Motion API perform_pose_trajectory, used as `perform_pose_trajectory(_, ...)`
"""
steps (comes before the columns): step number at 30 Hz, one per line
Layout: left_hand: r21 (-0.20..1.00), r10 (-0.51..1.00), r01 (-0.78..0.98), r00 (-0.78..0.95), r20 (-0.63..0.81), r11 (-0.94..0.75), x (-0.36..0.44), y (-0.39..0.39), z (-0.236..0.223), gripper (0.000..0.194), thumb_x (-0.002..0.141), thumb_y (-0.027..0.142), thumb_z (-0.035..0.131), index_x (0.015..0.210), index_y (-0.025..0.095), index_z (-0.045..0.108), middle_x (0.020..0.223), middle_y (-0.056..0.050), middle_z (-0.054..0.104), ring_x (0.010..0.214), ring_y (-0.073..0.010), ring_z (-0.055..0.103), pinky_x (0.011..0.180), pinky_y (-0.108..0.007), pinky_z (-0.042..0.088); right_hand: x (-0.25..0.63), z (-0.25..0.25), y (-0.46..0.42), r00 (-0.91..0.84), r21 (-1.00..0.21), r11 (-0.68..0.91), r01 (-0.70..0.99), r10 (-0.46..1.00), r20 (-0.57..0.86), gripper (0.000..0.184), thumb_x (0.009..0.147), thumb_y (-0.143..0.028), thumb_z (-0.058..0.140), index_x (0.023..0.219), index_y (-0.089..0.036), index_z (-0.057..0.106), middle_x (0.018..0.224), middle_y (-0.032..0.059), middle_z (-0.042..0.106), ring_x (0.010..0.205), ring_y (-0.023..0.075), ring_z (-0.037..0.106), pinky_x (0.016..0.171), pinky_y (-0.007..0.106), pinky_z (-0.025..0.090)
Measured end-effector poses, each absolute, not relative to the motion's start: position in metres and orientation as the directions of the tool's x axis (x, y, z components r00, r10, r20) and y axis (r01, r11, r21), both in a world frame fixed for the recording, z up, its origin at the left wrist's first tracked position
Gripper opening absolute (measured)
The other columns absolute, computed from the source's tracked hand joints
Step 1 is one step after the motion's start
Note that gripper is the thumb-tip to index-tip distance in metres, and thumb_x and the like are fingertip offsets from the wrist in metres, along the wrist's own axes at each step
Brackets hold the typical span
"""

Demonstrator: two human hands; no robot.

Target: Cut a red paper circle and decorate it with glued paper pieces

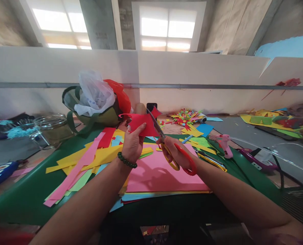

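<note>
My left hand (134, 141), with a green bead bracelet at the wrist, pinches a piece of red paper (148, 128) between thumb and fingers. The paper has curled, cut edges. My right hand (177, 153) grips scissors (192, 163) with red and yellow handles. Their blades lie at the paper's right part, pointing up and away from me. Whether the blades are fully closed I cannot tell. Below both hands lies a stack of coloured paper (164, 180) with a pink sheet on top.
Paper strips (77, 170) lie left on the green mat (21, 194). To the right are a yellow utility knife (212, 160), a pink glue gun (224, 144) and a purple device (258, 161). Behind stand a bag (110, 117), a phone (151, 107) and paper scraps (185, 117). A glass jar (51, 131) is left.
</note>
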State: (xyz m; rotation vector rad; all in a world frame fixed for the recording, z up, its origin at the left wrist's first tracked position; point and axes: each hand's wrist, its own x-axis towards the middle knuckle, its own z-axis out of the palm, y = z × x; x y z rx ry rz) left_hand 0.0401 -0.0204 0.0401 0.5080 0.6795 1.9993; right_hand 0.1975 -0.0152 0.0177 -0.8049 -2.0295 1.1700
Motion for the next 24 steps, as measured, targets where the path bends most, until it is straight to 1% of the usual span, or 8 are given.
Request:
perform_pose_trajectory(3, 0.643, 0.871, -0.641, -0.484, 0.086, -0.419, 0.039, -0.02, 0.04, 0.025, 0.06, 0.001, 0.076, 0.074, 0.016, 0.062, 0.071, 0.003, 0.072, 0.065, -0.01, 0.068, 0.066, -0.02, 0.055, 0.198, 0.021, -0.016, -0.595, -0.884, 0.417, 0.213, 0.773, 0.221, 0.074, 0.076, -0.089, 0.026, 0.085, -0.018, 0.048, 0.061, -0.0042, 0.044, 0.047, 0.0094, 0.042, 0.043, 0.024, 0.037)
perform_pose_trajectory(6, 0.653, 0.871, -0.625, -0.478, 0.115, -0.429, 0.037, -0.019, 0.039, 0.026, 0.058, 0.003, 0.077, 0.074, 0.017, 0.063, 0.071, 0.003, 0.072, 0.066, -0.0111, 0.068, 0.069, -0.022, 0.055, 0.199, 0.024, -0.017, -0.596, -0.885, 0.411, 0.219, 0.775, 0.212, 0.075, 0.074, -0.09, 0.027, 0.083, -0.019, 0.048, 0.062, -0.004, 0.043, 0.047, 0.0091, 0.041, 0.043, 0.024, 0.036)
perform_pose_trajectory(9, 0.664, 0.868, -0.609, -0.48, 0.129, -0.435, 0.036, -0.019, 0.039, 0.025, 0.056, 0.005, 0.079, 0.072, 0.016, 0.064, 0.069, 0.002, 0.072, 0.066, -0.0119, 0.068, 0.069, -0.023, 0.054, 0.2, 0.025, -0.018, -0.594, -0.889, 0.405, 0.216, 0.777, 0.21, 0.075, 0.075, -0.089, 0.027, 0.084, -0.018, 0.049, 0.062, -0.0044, 0.042, 0.047, 0.0086, 0.039, 0.042, 0.023, 0.035)
perform_pose_trajectory(17, 0.684, 0.87, -0.584, -0.469, 0.154, -0.437, 0.034, -0.019, 0.041, 0.028, 0.051, 0.007, 0.081, 0.069, 0.017, 0.062, 0.064, 0.004, 0.07, 0.059, -0.0098, 0.065, 0.063, -0.02, 0.051, 0.203, 0.025, -0.016, -0.585, -0.884, 0.403, 0.236, 0.785, 0.202, 0.073, 0.079, -0.085, 0.029, 0.09, -0.018, 0.054, 0.061, -0.0042, 0.042, 0.047, 0.009, 0.038, 0.043, 0.024, 0.033)
perform_pose_trajectory(21, 0.714, 0.865, -0.545, -0.471, 0.173, -0.44, 0.031, -0.02, 0.043, 0.025, 0.052, 0.009, 0.079, 0.068, 0.018, 0.062, 0.061, 0.005, 0.068, 0.056, -0.0097, 0.064, 0.058, -0.019, 0.049, 0.204, 0.029, -0.017, -0.584, -0.864, 0.421, 0.274, 0.787, 0.198, 0.07, 0.081, -0.083, 0.028, 0.088, -0.018, 0.054, 0.061, -0.004, 0.042, 0.048, 0.0098, 0.038, 0.044, 0.024, 0.033)
perform_pose_trajectory(24, 0.725, 0.865, -0.526, -0.462, 0.197, -0.446, 0.028, -0.02, 0.044, 0.026, 0.051, 0.009, 0.077, 0.068, 0.018, 0.06, 0.06, 0.005, 0.067, 0.056, -0.0103, 0.064, 0.058, -0.019, 0.05, 0.205, 0.031, -0.019, -0.594, -0.85, 0.437, 0.293, 0.78, 0.196, 0.07, 0.082, -0.082, 0.028, 0.085, -0.018, 0.054, 0.061, -0.0032, 0.043, 0.049, 0.0102, 0.039, 0.045, 0.024, 0.033)
